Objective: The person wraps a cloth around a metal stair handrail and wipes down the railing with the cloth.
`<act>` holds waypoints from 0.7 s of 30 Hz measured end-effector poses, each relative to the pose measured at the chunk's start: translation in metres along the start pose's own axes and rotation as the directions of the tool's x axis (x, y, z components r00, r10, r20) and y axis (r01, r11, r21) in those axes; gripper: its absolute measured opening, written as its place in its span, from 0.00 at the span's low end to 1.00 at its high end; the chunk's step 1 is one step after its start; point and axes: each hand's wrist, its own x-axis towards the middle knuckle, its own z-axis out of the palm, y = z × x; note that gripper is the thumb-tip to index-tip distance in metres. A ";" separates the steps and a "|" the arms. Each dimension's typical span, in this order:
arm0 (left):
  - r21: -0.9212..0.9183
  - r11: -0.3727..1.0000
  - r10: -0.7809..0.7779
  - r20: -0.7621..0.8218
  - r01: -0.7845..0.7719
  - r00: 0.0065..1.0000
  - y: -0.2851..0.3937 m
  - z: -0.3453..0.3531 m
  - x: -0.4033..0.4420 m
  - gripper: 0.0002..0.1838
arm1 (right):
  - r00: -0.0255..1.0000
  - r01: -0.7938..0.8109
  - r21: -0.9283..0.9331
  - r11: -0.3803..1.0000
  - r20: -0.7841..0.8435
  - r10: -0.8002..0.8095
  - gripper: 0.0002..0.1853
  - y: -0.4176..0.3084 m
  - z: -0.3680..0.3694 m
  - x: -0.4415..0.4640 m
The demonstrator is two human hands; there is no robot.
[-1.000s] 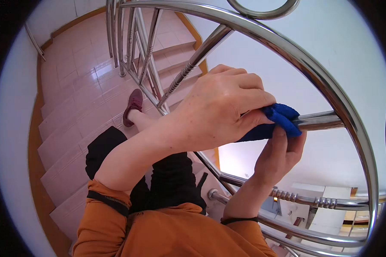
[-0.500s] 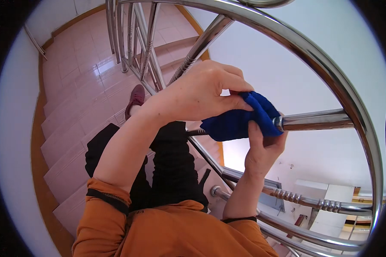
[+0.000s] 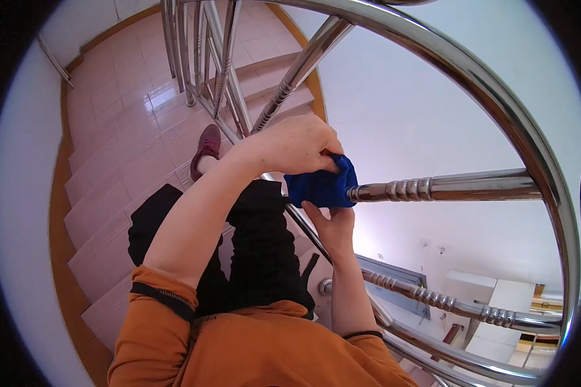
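On a metal bar (image 3: pixel 478 186) of the railing (image 3: pixel 471 77) beside pink tiled stairs (image 3: pixel 119 206), a blue cloth (image 3: pixel 316 189) wrapped around it, my left grip (image 3: pixel 297 143) pinching the cloth's upper edge, my right grip (image 3: pixel 336 231) at its lower edge, partly hidden, whether closed I cannot tell.

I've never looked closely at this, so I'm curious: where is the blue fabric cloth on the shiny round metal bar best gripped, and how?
Probably by the upper edge, pinched from above between thumb and fingers: there the blue fabric cloth bunches up past the shiny round metal bar, and the left hand pinches it so.
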 end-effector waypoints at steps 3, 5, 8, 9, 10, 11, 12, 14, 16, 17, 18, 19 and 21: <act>-0.032 0.999 -0.042 0.026 0.043 0.999 0.001 -0.001 0.001 0.08 | 0.998 -0.050 -0.098 0.994 0.026 0.053 0.22 0.020 0.003 0.003; -0.032 0.999 -0.022 0.016 0.022 1.000 -0.003 0.003 0.001 0.08 | 1.000 0.002 -0.226 0.974 0.000 -0.002 0.24 0.023 0.010 0.004; -0.031 0.999 -0.012 0.014 0.012 1.000 -0.007 0.005 0.001 0.08 | 0.983 0.156 -0.254 0.955 -0.059 -0.176 0.26 0.050 0.018 0.011; -0.033 0.999 -0.020 0.022 0.021 1.000 -0.007 0.005 0.000 0.08 | 0.982 0.160 -0.253 0.954 -0.057 -0.180 0.26 0.046 0.020 0.011; -0.030 0.999 -0.021 0.019 0.021 1.000 -0.009 0.005 0.000 0.08 | 0.984 0.135 -0.298 0.945 -0.072 -0.163 0.26 0.042 0.021 0.011; -0.025 1.000 -0.015 0.012 0.015 1.000 -0.010 0.006 0.000 0.08 | 0.985 0.106 -0.343 0.933 -0.089 -0.145 0.26 0.037 0.022 0.009; -0.023 1.000 -0.007 0.006 0.007 1.000 -0.011 0.007 0.000 0.08 | 0.985 0.108 -0.345 0.932 -0.090 -0.147 0.26 0.034 0.022 0.008; -0.015 1.000 -0.014 0.014 0.014 1.000 -0.009 0.006 0.000 0.09 | 0.994 0.043 -0.294 0.955 -0.084 -0.071 0.25 0.029 0.024 0.006; -0.004 1.000 -0.027 0.017 0.027 0.999 -0.009 0.005 -0.001 0.09 | 0.992 0.006 -0.245 0.970 -0.118 -0.036 0.24 0.029 0.028 0.004; -0.031 0.999 -0.009 0.004 0.009 1.000 -0.010 0.006 -0.001 0.09 | 0.988 -0.034 -0.192 0.981 -0.153 0.004 0.22 0.029 0.029 0.003; -0.057 0.998 0.008 -0.010 -0.009 1.000 -0.011 0.007 -0.001 0.09 | 0.989 -0.029 -0.192 0.981 -0.150 0.000 0.22 0.029 0.029 0.004; -0.054 0.998 0.009 -0.013 -0.010 1.000 -0.012 0.008 -0.001 0.09 | 0.990 -0.062 -0.218 0.974 -0.138 0.033 0.22 0.029 0.028 0.005; -0.065 0.997 0.045 -0.071 -0.049 0.996 -0.009 0.009 -0.002 0.10 | 0.989 -0.092 -0.245 0.965 -0.131 0.061 0.22 0.031 0.027 0.005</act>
